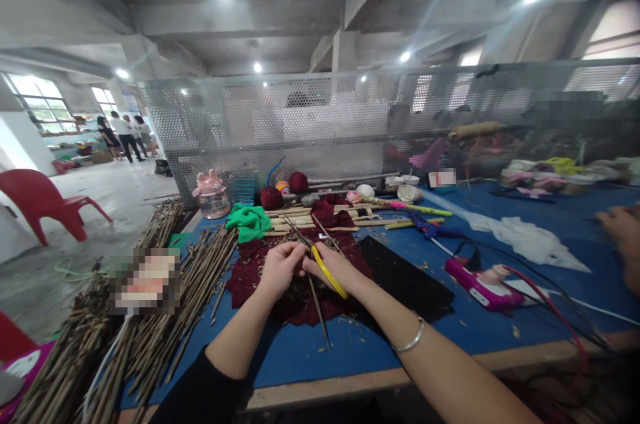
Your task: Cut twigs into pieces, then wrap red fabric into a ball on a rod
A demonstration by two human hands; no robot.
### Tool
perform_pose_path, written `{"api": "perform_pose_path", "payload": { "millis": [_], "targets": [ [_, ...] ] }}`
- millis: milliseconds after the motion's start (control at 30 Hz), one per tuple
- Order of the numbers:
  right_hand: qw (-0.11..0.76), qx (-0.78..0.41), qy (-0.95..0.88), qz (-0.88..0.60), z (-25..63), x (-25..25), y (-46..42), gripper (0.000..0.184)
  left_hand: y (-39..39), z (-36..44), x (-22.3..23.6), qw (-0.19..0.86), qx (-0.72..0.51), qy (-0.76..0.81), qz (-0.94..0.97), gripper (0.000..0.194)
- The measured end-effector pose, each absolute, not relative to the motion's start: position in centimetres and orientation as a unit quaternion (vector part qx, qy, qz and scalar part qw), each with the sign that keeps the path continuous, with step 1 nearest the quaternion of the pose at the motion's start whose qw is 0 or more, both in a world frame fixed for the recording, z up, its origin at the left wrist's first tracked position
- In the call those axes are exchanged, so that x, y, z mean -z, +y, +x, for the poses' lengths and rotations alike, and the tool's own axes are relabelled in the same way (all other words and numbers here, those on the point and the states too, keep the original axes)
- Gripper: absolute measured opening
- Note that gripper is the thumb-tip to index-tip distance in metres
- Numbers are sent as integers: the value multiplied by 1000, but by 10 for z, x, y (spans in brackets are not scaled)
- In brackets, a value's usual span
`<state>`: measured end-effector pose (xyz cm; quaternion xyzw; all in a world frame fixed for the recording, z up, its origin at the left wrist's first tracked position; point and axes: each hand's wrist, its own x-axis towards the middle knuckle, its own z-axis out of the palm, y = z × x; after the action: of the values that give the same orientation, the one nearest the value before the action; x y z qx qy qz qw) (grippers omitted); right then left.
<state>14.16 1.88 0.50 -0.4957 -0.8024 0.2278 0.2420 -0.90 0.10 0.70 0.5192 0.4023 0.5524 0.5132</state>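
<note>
My left hand (281,269) pinches a thin brown twig (319,314) that slants across the middle of the table. My right hand (331,267) meets it fingertip to fingertip and is closed round a tool with a yellow curved handle (330,272). The tool's working end is mostly hidden by the fingers. Under both hands lies a dark red cloth (245,275) strewn with bark shavings. A black sheet (407,277) lies to the right of it. Left of my hands is a big bundle of long twigs (187,304).
Behind the cloth are a green cloth (247,223), pale sticks (295,219), dark red yarn balls (271,198) and a jar (213,196). A blue glue gun (435,229) and a corded purple power strip (475,284) lie right. Another person's hand (623,234) shows at the right edge.
</note>
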Motion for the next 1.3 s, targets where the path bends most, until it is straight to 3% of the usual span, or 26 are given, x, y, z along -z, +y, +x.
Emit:
{"api": "perform_pose_path", "payload": {
  "millis": [567,1000,1300],
  "targets": [
    [294,-214,-799,-480,139,-1,23,43,2,-9,-7,518,-562,408,499,37],
    [222,-181,-806,-518,143,-4,20,43,1,-7,-5,534,-550,379,518,36],
    [270,-194,-785,-523,141,-3,22,41,1,-6,-4,509,-543,418,520,38]
  ]
}}
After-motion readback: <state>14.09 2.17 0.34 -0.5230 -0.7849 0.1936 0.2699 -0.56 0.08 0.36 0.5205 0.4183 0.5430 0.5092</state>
